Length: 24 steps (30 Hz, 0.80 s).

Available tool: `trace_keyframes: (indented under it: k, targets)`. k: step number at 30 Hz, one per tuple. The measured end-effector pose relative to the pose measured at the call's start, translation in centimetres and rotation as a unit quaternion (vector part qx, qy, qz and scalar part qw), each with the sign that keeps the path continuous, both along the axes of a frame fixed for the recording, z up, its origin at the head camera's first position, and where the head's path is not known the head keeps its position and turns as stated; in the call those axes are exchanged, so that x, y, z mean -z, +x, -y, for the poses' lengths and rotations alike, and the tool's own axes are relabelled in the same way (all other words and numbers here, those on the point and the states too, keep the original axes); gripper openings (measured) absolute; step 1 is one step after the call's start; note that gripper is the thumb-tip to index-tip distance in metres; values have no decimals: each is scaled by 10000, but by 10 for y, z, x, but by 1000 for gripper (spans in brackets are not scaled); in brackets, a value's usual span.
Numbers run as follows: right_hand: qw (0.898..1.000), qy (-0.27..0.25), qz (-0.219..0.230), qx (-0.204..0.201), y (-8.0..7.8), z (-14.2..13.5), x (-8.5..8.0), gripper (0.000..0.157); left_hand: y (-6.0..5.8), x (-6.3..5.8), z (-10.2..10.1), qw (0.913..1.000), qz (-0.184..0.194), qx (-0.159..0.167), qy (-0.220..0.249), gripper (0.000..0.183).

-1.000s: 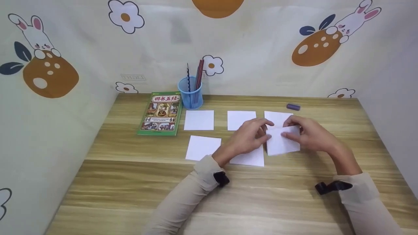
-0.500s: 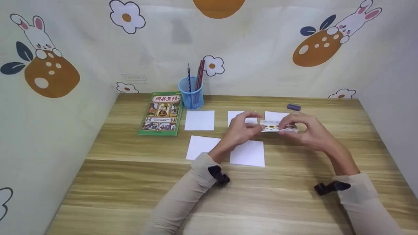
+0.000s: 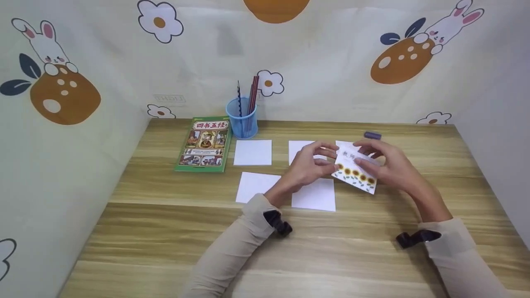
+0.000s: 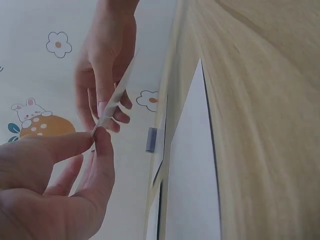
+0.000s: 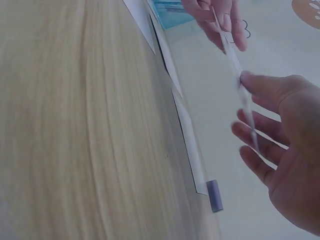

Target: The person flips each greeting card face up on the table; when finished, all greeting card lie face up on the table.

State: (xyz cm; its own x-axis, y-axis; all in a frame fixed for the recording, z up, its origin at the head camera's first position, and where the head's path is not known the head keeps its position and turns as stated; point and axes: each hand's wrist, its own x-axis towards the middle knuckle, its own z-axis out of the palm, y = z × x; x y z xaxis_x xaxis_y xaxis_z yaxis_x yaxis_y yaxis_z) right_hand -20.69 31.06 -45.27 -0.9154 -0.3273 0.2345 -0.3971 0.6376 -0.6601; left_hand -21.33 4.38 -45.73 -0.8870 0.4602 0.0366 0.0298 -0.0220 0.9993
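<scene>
Both hands hold one thin square card (image 3: 352, 170) up above the table; its printed face, with a row of sunflowers and leaves below dark characters, faces the head camera at a slant. My left hand (image 3: 308, 164) pinches the card's left edge between thumb and fingertip, which the left wrist view shows closely. On the other side my right hand (image 3: 392, 164) grips it, thumb on the printed face and fingers behind, covering part of the characters. In the right wrist view the card (image 5: 233, 60) appears almost edge-on. Behind it a white card (image 3: 343, 144) lies partly hidden.
Other blank white cards lie in two rows: a back-left card (image 3: 253, 152), a front-left card (image 3: 256, 187) and a front card (image 3: 313, 196) among them. A green book (image 3: 203, 145), a blue pencil cup (image 3: 243, 124) and a small dark purple block (image 3: 372, 135) stand or lie farther back.
The held card has turned over from its blank side, through nearly edge-on, to its sunflower side. My left hand has shifted a little left; the other cards have stayed put.
</scene>
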Motion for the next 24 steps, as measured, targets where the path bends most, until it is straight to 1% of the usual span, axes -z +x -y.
trace_keyframes:
  k: [3,5,7,9,11,13,17,19,21,24]
  targets:
    - [9998,124,99,-89,0,0,0,35,3,0,0,9993,145,283,-181,58]
    - [9992,268,224,-194,0,0,0,32,4,1,-1,9976,114,502,-461,63]
    - [9980,391,395,-313,0,0,-1,28,6,0,-1,9934,-118,723,-885,64]
    - [9965,478,527,-446,0,0,0,23,5,1,-2,9862,-500,846,-1329,62]
    - [9952,528,588,-579,-1,0,2,20,3,0,0,9787,-834,880,-1655,56]
    - [9940,581,643,-671,-2,0,4,20,0,0,2,9741,-1053,838,-1818,50]
    - [9913,766,762,-755,-1,-2,7,23,-6,-5,12,9710,-1180,724,-1951,45]
    - [9898,858,845,-759,-1,-3,9,24,-7,-8,19,9664,-1256,696,-2134,44]
    - [9885,926,934,-753,-1,-4,12,25,-7,-11,26,9600,-1336,704,-2359,43]
    - [9874,957,1020,-735,0,-5,14,25,-3,-11,37,9459,-1465,828,-2775,43]
